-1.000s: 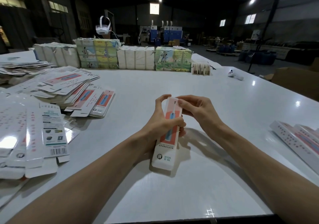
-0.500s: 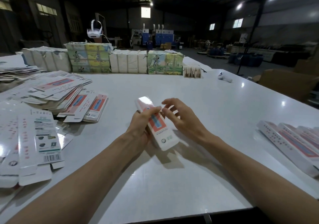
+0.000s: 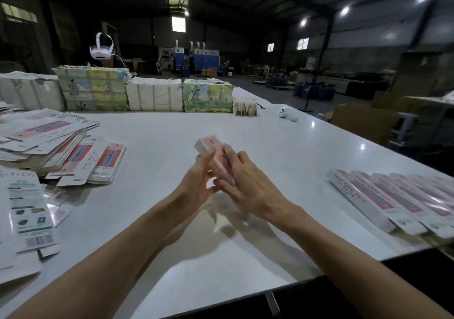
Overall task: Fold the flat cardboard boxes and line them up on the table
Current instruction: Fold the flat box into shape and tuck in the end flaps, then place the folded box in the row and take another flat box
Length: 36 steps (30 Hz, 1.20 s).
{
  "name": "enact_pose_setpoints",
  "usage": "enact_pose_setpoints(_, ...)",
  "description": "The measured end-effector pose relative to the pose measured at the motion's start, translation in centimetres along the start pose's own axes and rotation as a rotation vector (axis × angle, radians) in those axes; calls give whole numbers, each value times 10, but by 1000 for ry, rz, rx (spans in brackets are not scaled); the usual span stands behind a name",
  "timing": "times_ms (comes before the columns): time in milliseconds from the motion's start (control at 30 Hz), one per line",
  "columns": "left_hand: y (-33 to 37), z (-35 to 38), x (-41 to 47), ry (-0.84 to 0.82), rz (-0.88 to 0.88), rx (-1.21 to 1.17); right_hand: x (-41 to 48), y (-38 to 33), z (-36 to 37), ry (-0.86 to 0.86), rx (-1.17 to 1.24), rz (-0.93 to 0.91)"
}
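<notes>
White table (image 3: 157, 264) carries the work. Above its middle, clear of the surface, the left hand (image 3: 196, 186) and right hand (image 3: 248, 186) hold one folded box (image 3: 207, 146), tilted with its far end raised. Left fingers are clamped along its left side; right fingers, slightly apart, bend over its printed face. Motion blur hides the thumbs. Flat blanks (image 3: 29, 220) lie at left, with a stack of blanks (image 3: 41, 142) beyond them. At right, finished boxes (image 3: 383, 198) lie side by side in a row. Wrapped bundles (image 3: 154, 97) line the far edge
</notes>
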State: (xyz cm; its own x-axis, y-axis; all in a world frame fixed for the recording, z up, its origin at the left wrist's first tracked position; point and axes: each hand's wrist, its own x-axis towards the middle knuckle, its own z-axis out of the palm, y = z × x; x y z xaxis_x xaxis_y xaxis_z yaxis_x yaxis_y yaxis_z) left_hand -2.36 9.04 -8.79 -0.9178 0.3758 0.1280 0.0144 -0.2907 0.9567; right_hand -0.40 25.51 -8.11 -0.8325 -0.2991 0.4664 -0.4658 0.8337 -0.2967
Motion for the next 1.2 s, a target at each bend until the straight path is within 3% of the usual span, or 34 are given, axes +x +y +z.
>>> enact_pose_setpoints(133, -28, -12, -4, -10, 240, 891, -26, 30, -27, 27, -175, 170)
enact_pose_setpoints(200, -35, -15, -3, -7, 268, 1077, -41, 50, -41, 17, -280, 273)
enact_pose_setpoints(400, -35, -18, 3, -90, 224, 1110, -87, 105, -66, -21, -576, 521)
enact_pose_setpoints(833, -34, -16, 5, -98, 217, 1135, -108, 143, -104, -36, -797, 659)
enact_pose_setpoints(1067, -34, -16, 2, -71, 204, 1142, -25, 62, -61, 146, -356, 280)
enact_pose_setpoints(1200, -28, -11, -5, 16, 160, 988, 26, 19, -25, 83, -22, 253)
